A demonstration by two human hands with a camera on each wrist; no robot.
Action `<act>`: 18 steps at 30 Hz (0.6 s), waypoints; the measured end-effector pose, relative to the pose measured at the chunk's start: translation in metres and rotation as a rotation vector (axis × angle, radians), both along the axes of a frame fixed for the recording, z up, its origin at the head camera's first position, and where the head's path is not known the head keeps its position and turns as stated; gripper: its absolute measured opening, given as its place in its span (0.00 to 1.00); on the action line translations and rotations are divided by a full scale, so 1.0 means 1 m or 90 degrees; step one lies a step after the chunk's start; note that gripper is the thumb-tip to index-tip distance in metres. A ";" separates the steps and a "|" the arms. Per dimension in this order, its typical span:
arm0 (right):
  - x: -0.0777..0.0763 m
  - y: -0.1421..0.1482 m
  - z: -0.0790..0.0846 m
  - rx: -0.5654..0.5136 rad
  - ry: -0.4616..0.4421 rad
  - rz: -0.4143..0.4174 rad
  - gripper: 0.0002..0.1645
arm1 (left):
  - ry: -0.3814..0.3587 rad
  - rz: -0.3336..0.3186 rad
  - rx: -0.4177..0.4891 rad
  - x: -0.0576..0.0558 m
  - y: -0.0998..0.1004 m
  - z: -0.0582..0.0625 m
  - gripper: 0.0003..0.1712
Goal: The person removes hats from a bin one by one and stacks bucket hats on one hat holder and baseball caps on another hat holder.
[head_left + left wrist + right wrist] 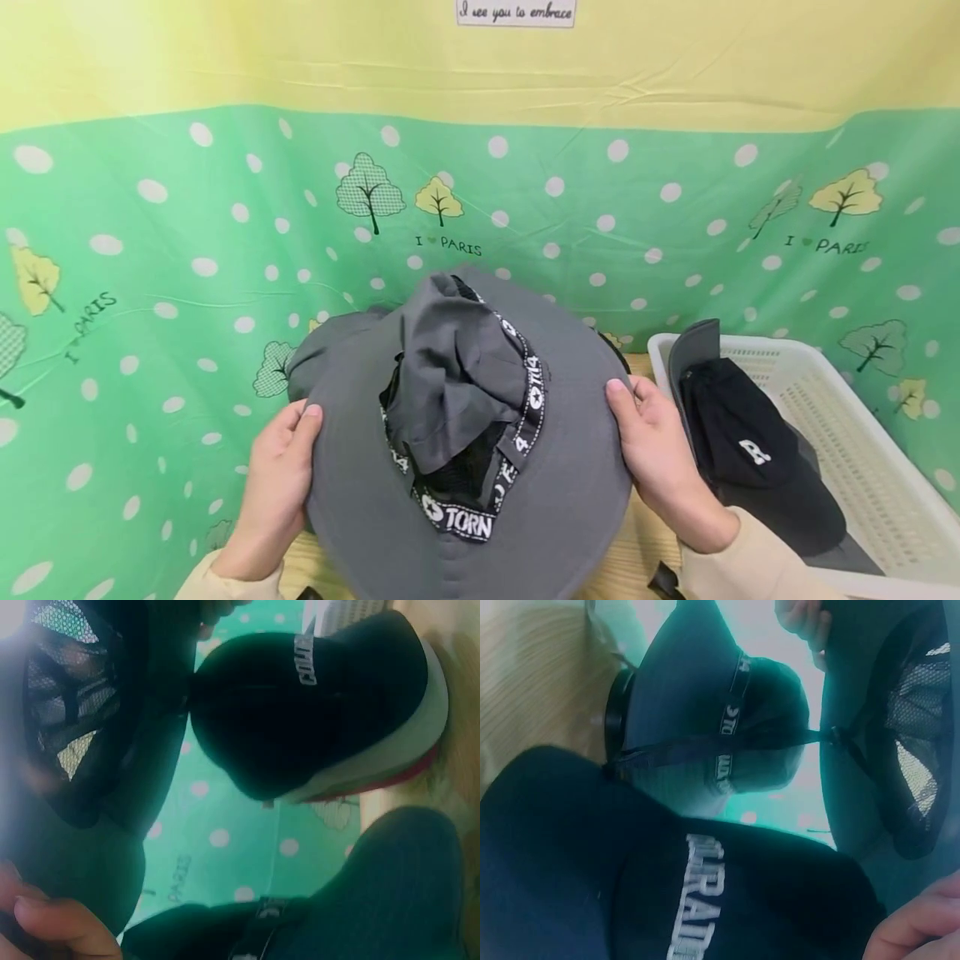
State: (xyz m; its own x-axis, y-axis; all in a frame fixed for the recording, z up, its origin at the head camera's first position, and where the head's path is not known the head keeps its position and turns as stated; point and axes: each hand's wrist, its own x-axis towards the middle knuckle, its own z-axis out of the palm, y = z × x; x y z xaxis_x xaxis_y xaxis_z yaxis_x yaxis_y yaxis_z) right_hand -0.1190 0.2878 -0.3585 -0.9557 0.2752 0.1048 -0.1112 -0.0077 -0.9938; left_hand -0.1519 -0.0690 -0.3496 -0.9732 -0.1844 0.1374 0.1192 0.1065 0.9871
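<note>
A dark grey wide-brimmed sun hat point(577, 450) faces me in the head view, its soft crown crumpled, with a black band lettered "TORN" around it. My left hand point(276, 475) pinches the brim at the left edge, thumb on the near face. On the opposite side, my right hand point(663, 450) pinches the brim the same way. Both wrist views show the hat's underside, where mesh point(79, 754) lines the crown and a dark cord point(802, 737) runs off the hat. Behind it at the left, another grey hat point(315, 354) is partly hidden.
At the right, a white plastic basket point(870, 467) holds a black cap point(735, 425) with a white "R" and other dark headwear. The left wrist view shows a black cap point(300, 712) over pale and red brims. A dotted green cloth point(187, 333) hangs behind the wooden table point(637, 550).
</note>
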 end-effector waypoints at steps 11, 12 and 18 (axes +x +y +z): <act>-0.012 -0.039 0.002 -0.049 0.025 0.002 0.16 | 0.012 -0.028 0.083 -0.002 -0.023 0.008 0.11; -0.013 -0.043 0.002 -0.055 0.028 0.005 0.16 | 0.008 -0.027 0.084 -0.003 -0.025 0.009 0.11; -0.015 -0.067 -0.001 -0.110 0.045 0.028 0.17 | -0.010 0.017 0.079 -0.005 -0.040 0.014 0.12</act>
State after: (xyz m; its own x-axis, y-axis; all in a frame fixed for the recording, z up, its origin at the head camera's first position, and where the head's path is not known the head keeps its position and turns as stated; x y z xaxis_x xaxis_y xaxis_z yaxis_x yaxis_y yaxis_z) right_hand -0.1338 0.2212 -0.3592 -0.9592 0.2528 0.1269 -0.1764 -0.1839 -0.9670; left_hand -0.1571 -0.1086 -0.3360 -0.9695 -0.2252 0.0971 0.1027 -0.0132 0.9946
